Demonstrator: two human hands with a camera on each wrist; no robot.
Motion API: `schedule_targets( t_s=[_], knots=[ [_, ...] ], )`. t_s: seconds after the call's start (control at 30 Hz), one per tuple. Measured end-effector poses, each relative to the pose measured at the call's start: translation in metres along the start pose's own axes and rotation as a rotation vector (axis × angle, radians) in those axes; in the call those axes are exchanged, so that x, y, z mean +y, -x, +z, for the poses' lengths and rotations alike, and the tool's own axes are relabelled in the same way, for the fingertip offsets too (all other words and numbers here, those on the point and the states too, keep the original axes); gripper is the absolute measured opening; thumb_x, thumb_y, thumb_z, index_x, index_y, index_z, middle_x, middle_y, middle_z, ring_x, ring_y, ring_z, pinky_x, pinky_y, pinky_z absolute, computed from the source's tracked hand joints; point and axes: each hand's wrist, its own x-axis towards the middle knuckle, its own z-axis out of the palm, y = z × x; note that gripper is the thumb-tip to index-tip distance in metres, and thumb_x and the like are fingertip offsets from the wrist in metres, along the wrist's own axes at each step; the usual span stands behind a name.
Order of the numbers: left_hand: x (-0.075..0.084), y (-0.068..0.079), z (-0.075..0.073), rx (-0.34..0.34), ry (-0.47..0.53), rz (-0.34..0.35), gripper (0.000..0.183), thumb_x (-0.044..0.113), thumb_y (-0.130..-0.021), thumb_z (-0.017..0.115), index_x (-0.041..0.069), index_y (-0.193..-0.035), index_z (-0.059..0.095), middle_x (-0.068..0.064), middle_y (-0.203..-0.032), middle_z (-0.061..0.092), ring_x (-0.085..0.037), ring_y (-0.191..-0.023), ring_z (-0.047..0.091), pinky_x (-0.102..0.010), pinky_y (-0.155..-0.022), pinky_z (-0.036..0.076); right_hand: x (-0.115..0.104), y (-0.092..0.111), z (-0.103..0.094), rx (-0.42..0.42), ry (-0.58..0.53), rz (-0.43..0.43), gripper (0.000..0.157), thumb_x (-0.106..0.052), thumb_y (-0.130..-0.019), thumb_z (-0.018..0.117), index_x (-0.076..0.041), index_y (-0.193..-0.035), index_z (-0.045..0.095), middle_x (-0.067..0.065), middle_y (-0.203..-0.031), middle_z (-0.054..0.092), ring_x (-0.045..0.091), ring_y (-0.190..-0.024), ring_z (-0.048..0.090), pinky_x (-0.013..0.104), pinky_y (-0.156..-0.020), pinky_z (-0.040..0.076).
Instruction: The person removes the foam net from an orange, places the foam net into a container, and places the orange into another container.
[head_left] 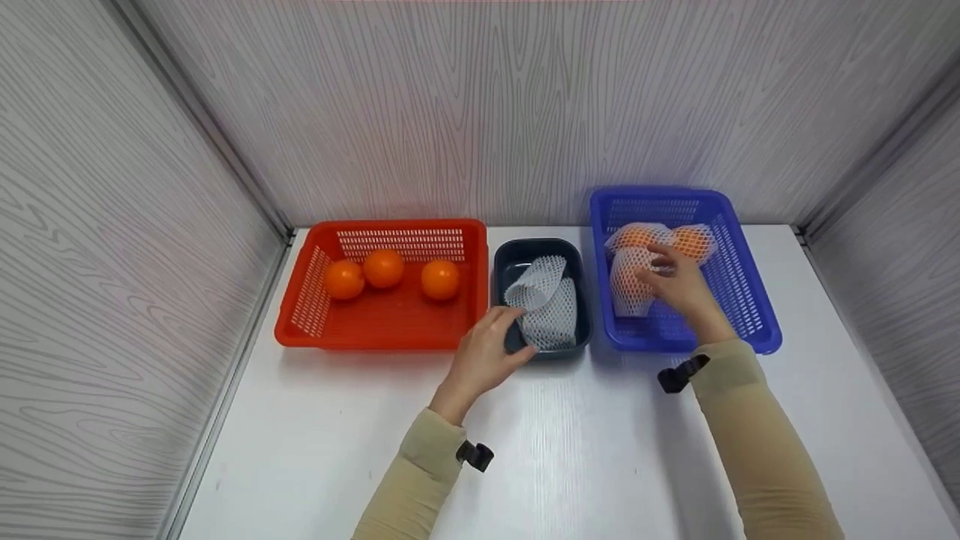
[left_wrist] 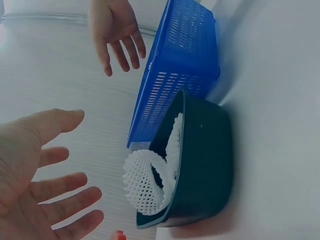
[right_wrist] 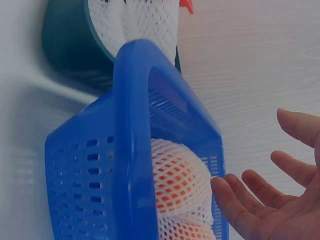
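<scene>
My left hand [head_left: 484,354] hovers at the near left edge of a small dark teal bin [head_left: 544,355], fingers spread and holding nothing. Inside the bin lie white foam net sleeves [head_left: 553,319]; one opens toward the left, and in the left wrist view a foam sleeve [left_wrist: 142,182] pokes above the rim. Over the blue basket [head_left: 656,346] is my right hand [head_left: 677,286], its fingers loosely extended. Below it sit several oranges wrapped in foam netting [head_left: 634,281]. The right wrist view shows a wrapped orange [right_wrist: 177,177] apart from the palm.
On the left stands a red basket [head_left: 390,339] with three bare oranges [head_left: 440,280]. All the containers stand in a row on the white table [head_left: 555,450], close to the grey wood-grain back wall [head_left: 480,112]. Side panels rise at left and right.
</scene>
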Motion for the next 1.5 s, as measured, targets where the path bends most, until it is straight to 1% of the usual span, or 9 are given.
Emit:
schedule_targets(
  t_s=[0.27,0.4,0.57,0.77,0.93,1.13,1.23,1.3,1.5],
  knots=[
    [0.012,0.003,0.021,-0.019,-0.034,0.036,0.051,0.041,-0.078,0.068,0.018,-0.122,0.055,0.002,-0.12,0.051,-0.014,-0.107,0.051,-0.037,-0.086,0.044,0.011,-0.013,-0.009,-0.012,0.028,0.076,0.061,-0.025,-0.088,0.059,-0.005,-0.139,0.032,0.025,-0.131,0.035,0.033,-0.107,0.045,0.046,-0.082,0.045],
    [0.018,0.0,0.028,-0.057,-0.016,0.063,0.05,0.04,-0.079,0.068,0.018,-0.122,0.054,0.002,-0.12,0.051,-0.013,-0.106,0.051,-0.033,-0.088,0.043,0.013,-0.019,-0.015,-0.014,0.058,0.107,0.062,-0.028,-0.088,0.059,-0.006,-0.139,0.031,0.024,-0.129,0.037,0.033,-0.106,0.045,0.048,-0.083,0.045],
    [0.024,-0.006,0.037,-0.076,-0.022,0.095,0.05,0.04,-0.079,0.067,0.019,-0.122,0.054,0.003,-0.118,0.052,-0.013,-0.104,0.052,-0.033,-0.085,0.045,0.012,-0.027,-0.019,-0.019,0.081,0.122,0.064,-0.031,-0.088,0.058,-0.005,-0.14,0.03,0.022,-0.126,0.039,0.035,-0.107,0.045,0.048,-0.083,0.044],
    [0.031,-0.009,0.049,-0.083,-0.03,0.145,0.046,0.04,-0.079,0.067,0.019,-0.12,0.056,0.005,-0.115,0.053,-0.009,-0.103,0.052,-0.028,-0.084,0.045,0.009,-0.033,-0.016,-0.043,0.118,0.144,0.061,-0.029,-0.089,0.057,-0.007,-0.14,0.032,0.025,-0.131,0.035,0.035,-0.112,0.041,0.048,-0.084,0.043],
    [0.038,-0.011,0.058,-0.101,-0.035,0.186,0.041,0.037,-0.08,0.067,0.017,-0.115,0.06,0.004,-0.112,0.054,-0.009,-0.101,0.052,-0.026,-0.086,0.043,0.013,-0.036,-0.012,-0.069,0.146,0.162,0.056,-0.03,-0.089,0.057,-0.008,-0.137,0.039,0.027,-0.135,0.031,0.039,-0.118,0.035,0.051,-0.09,0.038],
    [0.042,-0.017,0.069,-0.125,-0.063,0.233,0.041,0.033,-0.08,0.068,0.014,-0.115,0.061,0.003,-0.11,0.055,-0.011,-0.099,0.052,-0.025,-0.087,0.042,0.019,-0.039,-0.008,-0.137,0.253,0.139,0.054,-0.031,-0.091,0.054,-0.005,-0.136,0.04,0.027,-0.139,0.028,0.043,-0.124,0.03,0.056,-0.093,0.032],
    [0.043,-0.02,0.075,-0.157,-0.063,0.258,0.042,0.033,-0.081,0.067,0.013,-0.117,0.06,0.003,-0.114,0.053,-0.011,-0.103,0.051,-0.025,-0.09,0.04,0.018,-0.04,-0.005,-0.186,0.323,0.126,0.057,-0.032,-0.091,0.053,-0.003,-0.137,0.036,0.027,-0.14,0.028,0.045,-0.124,0.028,0.058,-0.095,0.028],
    [0.044,-0.021,0.077,-0.188,-0.064,0.263,0.045,0.033,-0.081,0.067,0.013,-0.12,0.058,0.001,-0.12,0.051,-0.012,-0.108,0.049,-0.025,-0.093,0.038,0.017,-0.039,-0.004,-0.21,0.338,0.139,0.059,-0.032,-0.091,0.052,-0.003,-0.139,0.033,0.026,-0.14,0.028,0.045,-0.124,0.029,0.059,-0.095,0.027],
    [0.043,-0.022,0.083,-0.249,-0.109,0.258,0.053,0.036,-0.082,0.065,0.015,-0.129,0.051,-0.002,-0.136,0.041,-0.015,-0.123,0.038,-0.03,-0.101,0.03,0.018,-0.037,0.0,-0.247,0.239,0.236,0.064,-0.033,-0.091,0.052,-0.008,-0.143,0.024,0.025,-0.143,0.022,0.044,-0.123,0.03,0.061,-0.088,0.033]
  ],
)
